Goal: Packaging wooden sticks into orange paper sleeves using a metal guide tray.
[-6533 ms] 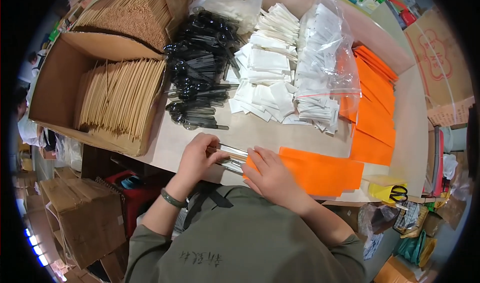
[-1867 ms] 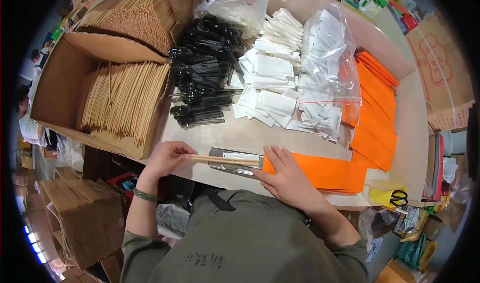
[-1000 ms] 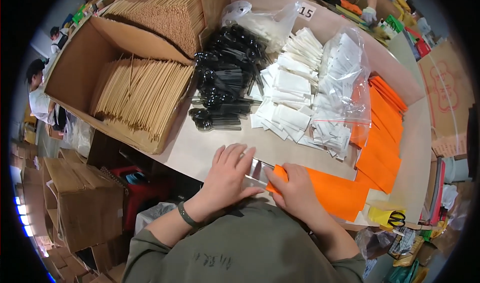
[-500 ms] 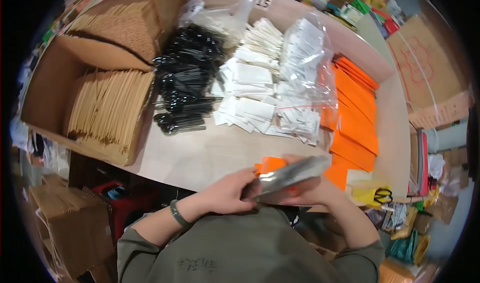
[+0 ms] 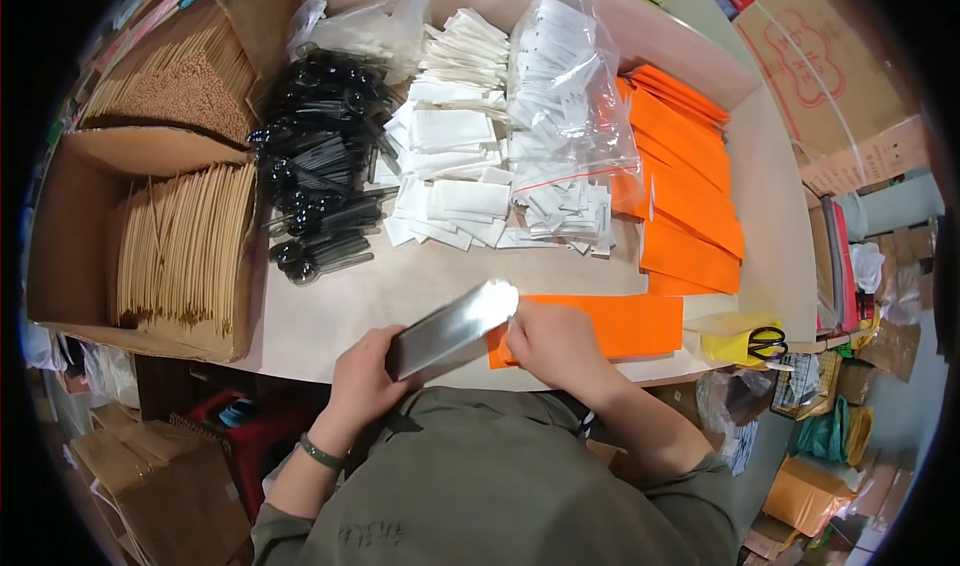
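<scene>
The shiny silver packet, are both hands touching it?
Touching. The head view shows the left hand gripping the silver packet's lower end and the right hand pinching its upper end.

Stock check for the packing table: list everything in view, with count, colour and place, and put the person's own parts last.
clear packet: one, shiny see-through, held up over the near table edge
orange sleeves: many, orange, stacked along the right side, one lying flat under the hands
white napkins: a heap, white, table middle
plastic bag: one, clear, full of small white sachets, right of the napkins
black spoons: a pile, black, left of the napkins
chopsticks: many, tan paper-wrapped, in the cardboard box on the left
scissors: one pair, black handles, on a yellow thing at the right edge
table: one, beige
left hand: holds the packet's near end
right hand: at the packet's far end
</scene>
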`<state>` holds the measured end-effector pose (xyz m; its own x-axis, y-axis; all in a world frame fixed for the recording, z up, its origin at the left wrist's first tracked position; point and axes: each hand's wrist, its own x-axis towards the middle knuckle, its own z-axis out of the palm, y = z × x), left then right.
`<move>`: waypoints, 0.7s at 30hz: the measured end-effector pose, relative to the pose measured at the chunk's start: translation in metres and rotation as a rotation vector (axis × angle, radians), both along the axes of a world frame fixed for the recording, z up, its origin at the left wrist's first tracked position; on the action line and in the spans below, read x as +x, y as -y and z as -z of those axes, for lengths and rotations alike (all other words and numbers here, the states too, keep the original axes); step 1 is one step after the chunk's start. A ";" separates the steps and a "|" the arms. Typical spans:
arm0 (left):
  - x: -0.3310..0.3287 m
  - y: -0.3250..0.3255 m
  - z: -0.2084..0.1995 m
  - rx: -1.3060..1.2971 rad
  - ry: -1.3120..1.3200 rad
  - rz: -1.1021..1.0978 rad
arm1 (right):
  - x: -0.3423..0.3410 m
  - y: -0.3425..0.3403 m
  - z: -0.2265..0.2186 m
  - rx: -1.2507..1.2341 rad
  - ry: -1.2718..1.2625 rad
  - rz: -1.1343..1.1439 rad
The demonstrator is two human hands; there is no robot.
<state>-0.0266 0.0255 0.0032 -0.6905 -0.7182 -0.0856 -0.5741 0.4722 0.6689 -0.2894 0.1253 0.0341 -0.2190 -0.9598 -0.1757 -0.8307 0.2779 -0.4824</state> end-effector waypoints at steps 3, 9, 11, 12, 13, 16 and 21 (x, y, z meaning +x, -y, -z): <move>0.022 0.013 -0.003 -0.047 0.161 0.211 | 0.008 0.014 -0.004 0.080 0.082 0.001; -0.012 0.037 -0.019 -0.144 0.054 0.294 | 0.029 0.055 0.002 -0.184 0.073 -0.045; -0.013 0.047 -0.025 -0.359 -0.202 0.369 | -0.022 0.083 0.001 -0.365 -0.135 0.126; -0.008 0.053 -0.018 -0.362 -0.134 0.268 | -0.049 0.090 0.003 -0.450 -0.282 0.182; -0.002 0.062 -0.009 -0.371 -0.132 0.260 | -0.073 0.090 0.010 -0.300 -0.263 0.234; 0.022 0.094 0.016 -0.557 -0.048 -0.083 | -0.084 0.082 0.007 -0.093 -0.250 0.251; 0.034 0.106 0.022 -0.364 -0.055 -0.211 | -0.067 0.055 -0.020 0.038 -0.343 -0.061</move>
